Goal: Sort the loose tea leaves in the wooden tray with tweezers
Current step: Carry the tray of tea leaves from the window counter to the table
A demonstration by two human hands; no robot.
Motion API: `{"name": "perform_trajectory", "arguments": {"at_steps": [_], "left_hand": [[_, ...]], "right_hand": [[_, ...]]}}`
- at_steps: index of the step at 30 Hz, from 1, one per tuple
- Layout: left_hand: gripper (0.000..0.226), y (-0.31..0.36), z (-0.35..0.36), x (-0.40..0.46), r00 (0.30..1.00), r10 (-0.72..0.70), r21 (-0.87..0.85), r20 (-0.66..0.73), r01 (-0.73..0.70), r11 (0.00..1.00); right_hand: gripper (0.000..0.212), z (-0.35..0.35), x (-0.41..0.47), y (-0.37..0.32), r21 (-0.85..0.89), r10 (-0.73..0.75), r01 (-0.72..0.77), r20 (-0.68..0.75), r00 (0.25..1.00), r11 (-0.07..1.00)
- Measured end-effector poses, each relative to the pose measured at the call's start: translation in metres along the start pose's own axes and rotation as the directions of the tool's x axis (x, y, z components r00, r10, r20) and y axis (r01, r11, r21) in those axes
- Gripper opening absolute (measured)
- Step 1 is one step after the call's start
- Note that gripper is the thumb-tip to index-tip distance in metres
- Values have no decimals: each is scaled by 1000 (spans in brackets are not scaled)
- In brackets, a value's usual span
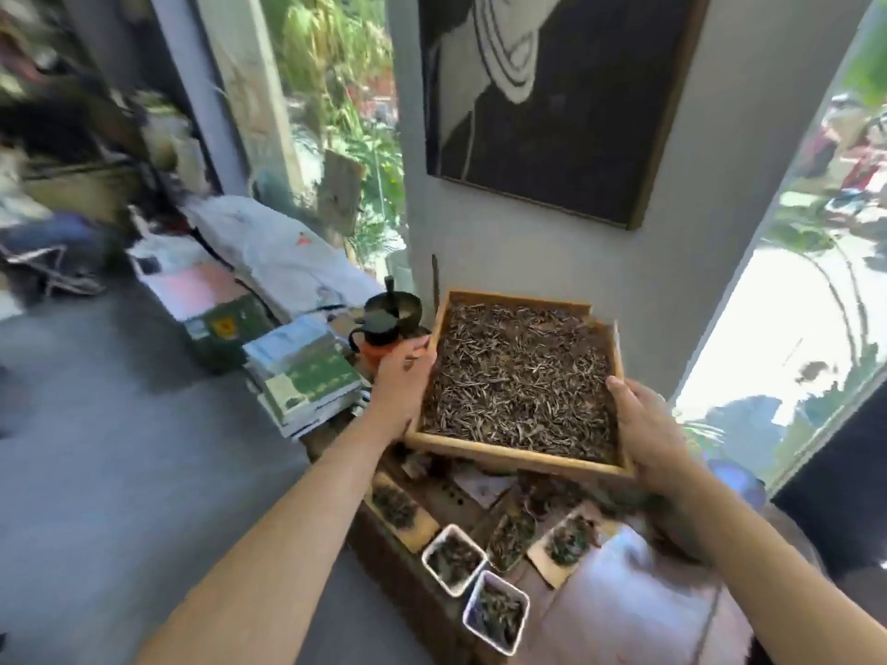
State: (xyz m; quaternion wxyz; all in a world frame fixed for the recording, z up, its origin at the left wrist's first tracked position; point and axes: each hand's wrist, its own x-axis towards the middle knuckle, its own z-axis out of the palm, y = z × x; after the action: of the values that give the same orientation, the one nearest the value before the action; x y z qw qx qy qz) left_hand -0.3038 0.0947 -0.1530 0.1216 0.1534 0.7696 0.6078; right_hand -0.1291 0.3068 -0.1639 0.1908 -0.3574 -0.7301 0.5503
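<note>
A square wooden tray (499, 454) full of loose dark tea leaves (523, 371) is held up in front of me, above a low table. My left hand (401, 381) grips the tray's left rim, fingers curled over the edge. My right hand (645, 424) holds the tray's right rim near the front corner. No tweezers are visible.
Below the tray sit small white dishes (453, 559) and wooden scoops (569, 544) with tea samples. A stack of books (307, 371) and a dark kettle on an orange base (381, 336) stand to the left. A wall with a framed picture (552, 98) is behind; windows on both sides.
</note>
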Motion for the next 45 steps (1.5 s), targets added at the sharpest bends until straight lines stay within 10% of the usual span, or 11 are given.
{"name": "perform_trajectory", "arguments": {"at_steps": [7, 21, 45], "left_hand": [[25, 58, -201, -7, 949, -19, -101, -315, -14, 995], [19, 71, -532, -71, 621, -27, -29, -783, 7, 1000], [34, -33, -957, 59, 196, -117, -75, -974, 211, 975]], "right_hand": [[35, 149, 11, -163, 76, -115, 96, 311, 943, 992], [30, 464, -105, -358, 249, -313, 190, 720, 620, 950], [36, 986, -132, -542, 244, -318, 263, 902, 292, 933]]}}
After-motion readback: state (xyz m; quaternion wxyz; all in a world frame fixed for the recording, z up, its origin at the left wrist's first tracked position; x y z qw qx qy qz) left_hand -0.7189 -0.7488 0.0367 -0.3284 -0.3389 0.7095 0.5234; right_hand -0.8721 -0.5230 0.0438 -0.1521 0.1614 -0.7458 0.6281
